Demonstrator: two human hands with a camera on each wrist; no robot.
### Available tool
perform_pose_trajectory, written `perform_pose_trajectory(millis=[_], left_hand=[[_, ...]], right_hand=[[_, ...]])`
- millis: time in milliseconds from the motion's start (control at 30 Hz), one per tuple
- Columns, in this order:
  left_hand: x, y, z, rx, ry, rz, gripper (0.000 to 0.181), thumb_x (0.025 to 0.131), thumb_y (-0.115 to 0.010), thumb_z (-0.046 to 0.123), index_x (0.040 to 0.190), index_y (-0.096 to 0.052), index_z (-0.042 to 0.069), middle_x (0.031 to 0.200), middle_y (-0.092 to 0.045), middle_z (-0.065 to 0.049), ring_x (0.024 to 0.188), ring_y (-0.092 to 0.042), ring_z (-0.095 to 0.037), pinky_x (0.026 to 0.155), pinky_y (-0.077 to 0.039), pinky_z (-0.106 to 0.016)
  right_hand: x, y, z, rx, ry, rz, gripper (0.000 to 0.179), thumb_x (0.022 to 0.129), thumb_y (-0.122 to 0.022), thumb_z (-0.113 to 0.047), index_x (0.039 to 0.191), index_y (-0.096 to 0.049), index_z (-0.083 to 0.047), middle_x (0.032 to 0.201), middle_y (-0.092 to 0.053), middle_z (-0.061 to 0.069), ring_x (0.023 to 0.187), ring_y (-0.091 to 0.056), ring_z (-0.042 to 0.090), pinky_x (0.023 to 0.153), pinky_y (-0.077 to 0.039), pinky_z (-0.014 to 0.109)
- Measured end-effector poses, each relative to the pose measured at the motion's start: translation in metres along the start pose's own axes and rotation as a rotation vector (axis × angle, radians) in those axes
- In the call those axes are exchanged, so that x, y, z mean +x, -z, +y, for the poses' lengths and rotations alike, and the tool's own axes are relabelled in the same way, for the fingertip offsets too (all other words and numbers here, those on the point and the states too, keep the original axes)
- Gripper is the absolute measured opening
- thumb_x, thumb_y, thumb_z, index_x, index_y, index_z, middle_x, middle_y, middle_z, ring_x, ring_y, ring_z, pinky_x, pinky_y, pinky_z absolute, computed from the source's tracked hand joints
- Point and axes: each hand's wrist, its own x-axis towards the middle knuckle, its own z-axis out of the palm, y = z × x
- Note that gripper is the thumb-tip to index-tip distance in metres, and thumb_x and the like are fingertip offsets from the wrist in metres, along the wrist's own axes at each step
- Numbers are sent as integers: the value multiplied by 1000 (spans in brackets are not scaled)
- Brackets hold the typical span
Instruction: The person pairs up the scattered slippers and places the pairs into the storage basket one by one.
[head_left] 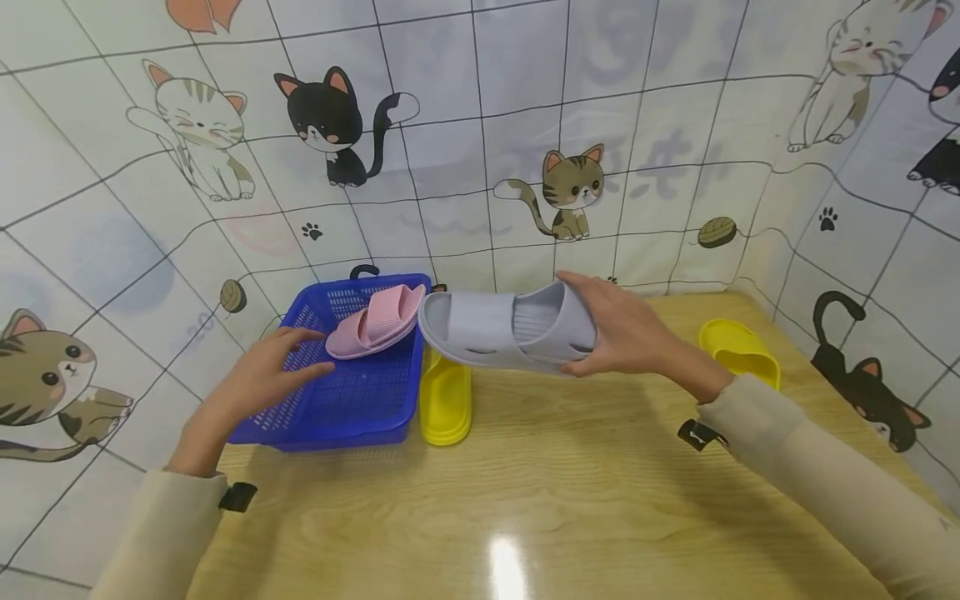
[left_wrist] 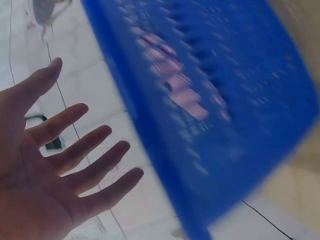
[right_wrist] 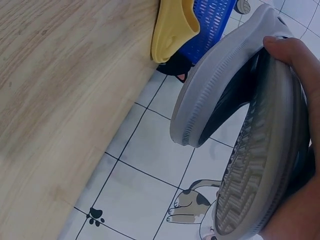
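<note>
Hovering just right of the blue basket (head_left: 337,436): grey slipper (head_left: 483,329), gripped at its heel end by the right hand (head_left: 626,325)!
Left hand (head_left: 258,375) spread wide, holding nothing, at the basket's left; carrying the slipper level and high should spare the pink footwear (head_left: 384,317) inside.

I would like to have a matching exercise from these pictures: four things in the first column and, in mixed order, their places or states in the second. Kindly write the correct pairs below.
Column one
1. Grey footwear
2. Pink footwear
3. Yellow slippers
4. Left hand

Column two
A. On the table, apart from each other
B. Fingers spread, holding nothing
C. In the grip of the right hand
D. Inside the blue basket

Pairs: 1-C, 2-D, 3-A, 4-B
</note>
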Motion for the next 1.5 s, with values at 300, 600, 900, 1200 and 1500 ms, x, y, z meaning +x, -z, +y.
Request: perform_pose_trajectory(millis=[300,600,900,1200,1500], left_hand=[[-35,-10,-58,32,71,16,53,96,-66,28,131,-54,-9,135,-42,-40,124,-38,-57,97,-32,-72],[-51,-33,-88,-131,52,115,36,95,-58,1,128,-54,-11,136,-39,-40,124,-34,-61,95,-28,-74],[-55,-32,-85,-133,137,130,45,92,-53,-5,136,-47,-12,143,-33,-41,130,-27,-63,100,-22,-76],[-53,-34,-81,-157,166,122,46,93,-51,-4,138,-46,-11,145,-30,-41,132,-25,-63,102,-20,-75],[-52,-38,-80,-172,197,112,46,95,-50,-2,141,-44,-9,147,-28,-40,132,-24,-64,102,-19,-76]], right_hand=[[9,-2,-11,16,16,-34,121,55,-87,-62,150,-32,-12,124,-54,4,94,-51,19,72,-46,36],[19,-3,-19,11,54,-32,118,56,-85,-63,150,-33,-13,124,-54,5,93,-52,19,71,-46,38],[23,-2,-26,5,56,-39,120,56,-85,-63,151,-32,-14,123,-54,6,94,-52,19,71,-46,36],[27,-6,-33,-19,63,-31,120,56,-83,-66,152,-31,-15,130,-53,8,97,-53,21,72,-46,38],[35,-17,-46,-39,80,-53,119,56,-81,-67,151,-32,-13,128,-54,9,97,-52,21,74,-45,40]])
